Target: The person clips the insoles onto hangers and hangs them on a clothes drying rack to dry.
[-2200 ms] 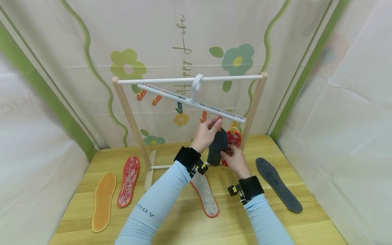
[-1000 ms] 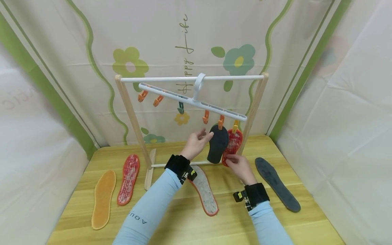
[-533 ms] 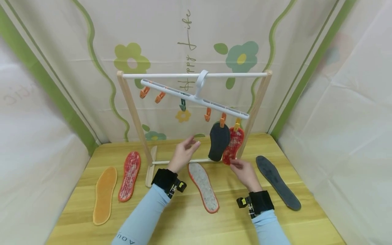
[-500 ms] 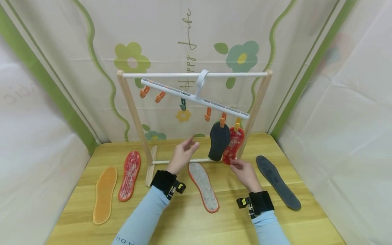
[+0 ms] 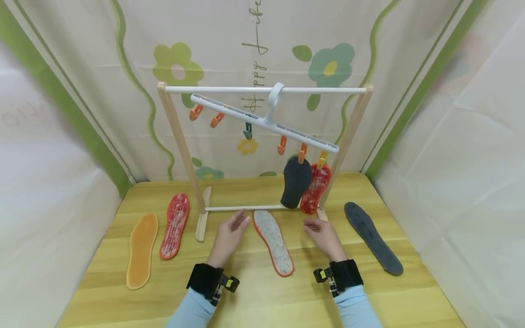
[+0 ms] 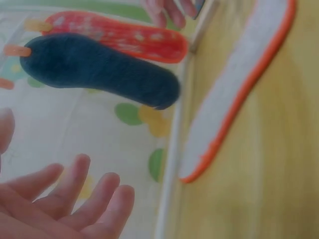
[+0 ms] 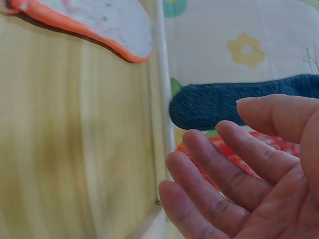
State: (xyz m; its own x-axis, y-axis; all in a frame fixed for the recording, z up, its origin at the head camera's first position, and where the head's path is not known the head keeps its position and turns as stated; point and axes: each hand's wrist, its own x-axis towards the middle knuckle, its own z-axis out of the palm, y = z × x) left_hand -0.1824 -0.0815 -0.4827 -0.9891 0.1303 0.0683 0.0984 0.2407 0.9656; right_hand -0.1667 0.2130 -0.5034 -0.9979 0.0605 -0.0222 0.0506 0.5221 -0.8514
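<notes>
Insoles [image 5: 141, 250] in orange and mottled red lie at lower left. The left hand [image 5: 227, 237], fingers loosely apart, holds nothing near the grey, red-rimmed insole [image 5: 274, 241] at lower centre. Above, the hard plastic hanger [image 5: 256, 119] tilts down rightward, probably from lopsided weight; a weak clip [image 5: 302, 154] could drop the hanging fuzzy dark insole [image 5: 296, 181] or red insole [image 5: 315, 190]. Below them, the right hand [image 5: 325, 235], its fingers parted, also holds nothing; a long, curved charcoal insole [image 5: 373, 239] lies at lower right.
</notes>
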